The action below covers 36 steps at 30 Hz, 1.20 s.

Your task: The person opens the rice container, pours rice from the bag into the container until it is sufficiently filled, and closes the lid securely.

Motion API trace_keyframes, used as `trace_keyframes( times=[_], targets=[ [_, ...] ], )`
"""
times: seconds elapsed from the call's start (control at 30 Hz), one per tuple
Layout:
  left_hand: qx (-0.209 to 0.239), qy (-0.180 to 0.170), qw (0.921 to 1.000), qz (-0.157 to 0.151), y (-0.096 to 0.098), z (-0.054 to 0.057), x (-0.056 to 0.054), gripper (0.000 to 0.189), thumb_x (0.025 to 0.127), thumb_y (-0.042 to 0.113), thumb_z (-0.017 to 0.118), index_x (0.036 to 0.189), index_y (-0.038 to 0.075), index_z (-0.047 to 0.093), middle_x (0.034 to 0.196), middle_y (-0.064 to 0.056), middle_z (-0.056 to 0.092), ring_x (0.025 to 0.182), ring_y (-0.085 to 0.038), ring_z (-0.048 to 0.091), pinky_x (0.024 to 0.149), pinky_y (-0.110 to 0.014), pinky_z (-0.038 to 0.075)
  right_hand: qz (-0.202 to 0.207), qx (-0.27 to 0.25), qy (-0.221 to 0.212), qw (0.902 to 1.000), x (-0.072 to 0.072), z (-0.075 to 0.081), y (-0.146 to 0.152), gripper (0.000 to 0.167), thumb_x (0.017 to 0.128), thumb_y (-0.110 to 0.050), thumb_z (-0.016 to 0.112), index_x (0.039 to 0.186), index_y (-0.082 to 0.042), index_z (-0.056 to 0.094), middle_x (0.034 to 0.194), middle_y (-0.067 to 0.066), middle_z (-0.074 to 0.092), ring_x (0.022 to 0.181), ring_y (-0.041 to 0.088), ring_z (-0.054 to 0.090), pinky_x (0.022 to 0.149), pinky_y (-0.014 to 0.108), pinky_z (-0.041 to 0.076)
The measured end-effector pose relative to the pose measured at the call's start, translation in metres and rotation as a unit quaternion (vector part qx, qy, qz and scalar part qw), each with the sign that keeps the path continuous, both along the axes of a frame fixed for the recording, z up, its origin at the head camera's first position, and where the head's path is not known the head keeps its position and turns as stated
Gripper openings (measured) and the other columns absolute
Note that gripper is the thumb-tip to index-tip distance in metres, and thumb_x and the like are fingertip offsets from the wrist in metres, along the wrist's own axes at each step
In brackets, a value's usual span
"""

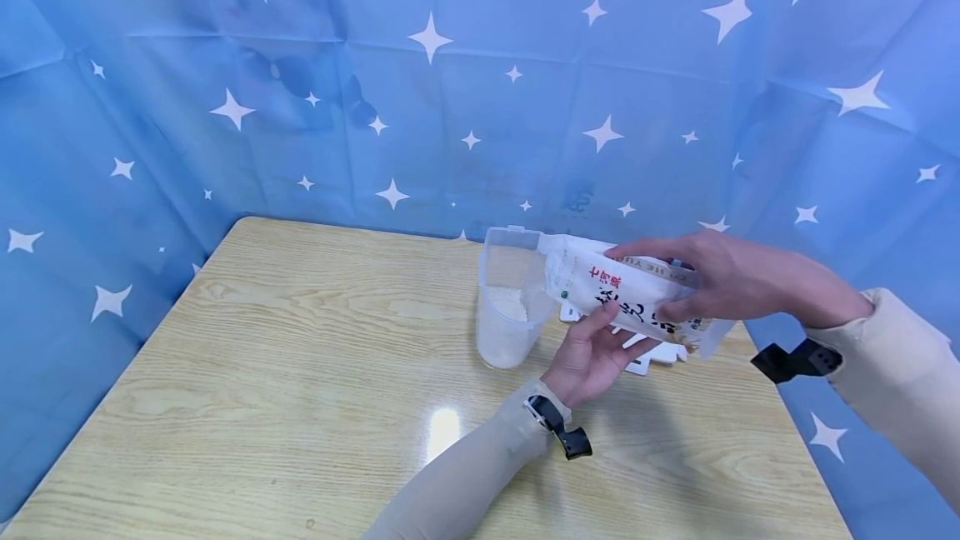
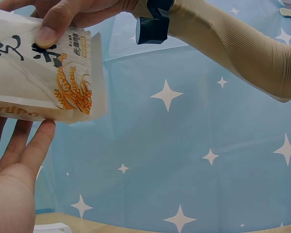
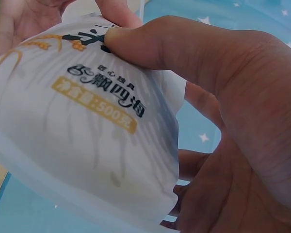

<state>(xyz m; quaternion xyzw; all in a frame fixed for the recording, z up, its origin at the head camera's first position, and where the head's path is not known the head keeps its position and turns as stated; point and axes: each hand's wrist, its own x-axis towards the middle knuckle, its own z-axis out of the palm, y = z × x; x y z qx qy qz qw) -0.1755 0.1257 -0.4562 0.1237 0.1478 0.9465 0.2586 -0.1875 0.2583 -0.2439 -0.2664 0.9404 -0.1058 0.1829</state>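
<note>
A white rice bag (image 1: 577,277) with dark printed characters hangs tilted over the table, its left end at the rim of a clear plastic container (image 1: 483,323). White rice (image 1: 506,302) lies inside that container. My right hand (image 1: 735,277) grips the bag's raised right end, thumb on the printed face and fingers behind, as the right wrist view shows. From below, my left hand (image 1: 588,361) holds the bag around its middle, with the thumb on the near face and fingers along the underside. Golden rice ears are printed on the bag (image 2: 19,73) in the left wrist view.
Partly hidden behind the bag, a white slotted plastic piece (image 1: 663,352) lies on the wooden table (image 1: 300,373). A blue star-patterned curtain (image 1: 510,123) hangs behind the table and along its sides. Black straps circle both wrists.
</note>
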Motion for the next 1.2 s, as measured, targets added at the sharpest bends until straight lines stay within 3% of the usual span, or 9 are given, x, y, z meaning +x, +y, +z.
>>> trace_keyframes(
  times=[0.6,1.2],
  targets=[
    [0.003,-0.001,1.0000,0.001,0.0000,-0.0005,0.0001,0.047,0.100,0.027,0.064,0.146,0.029,0.052,0.143,0.002,0.059,0.130,-0.018,0.058,0.123,-0.053,0.039,0.007,-0.006,-0.003,1.0000,-0.0003,0.0002,-0.0003,0.079,0.084,-0.014,0.083,0.151,-0.038,0.047,0.112,0.003,0.068,0.064,0.009,0.056,0.054,0.025,0.049],
    [0.005,-0.004,1.0000,0.001,-0.0006,0.0016,0.0013,0.043,0.102,0.027,0.062,0.144,0.028,0.054,0.140,0.001,0.059,0.128,-0.019,0.059,0.123,-0.052,0.040,0.007,-0.002,-0.016,0.9998,-0.0009,0.0015,-0.0003,0.079,0.086,-0.014,0.081,0.152,-0.037,0.045,0.101,0.001,0.069,0.059,0.009,0.056,0.053,0.025,0.051]
  ],
)
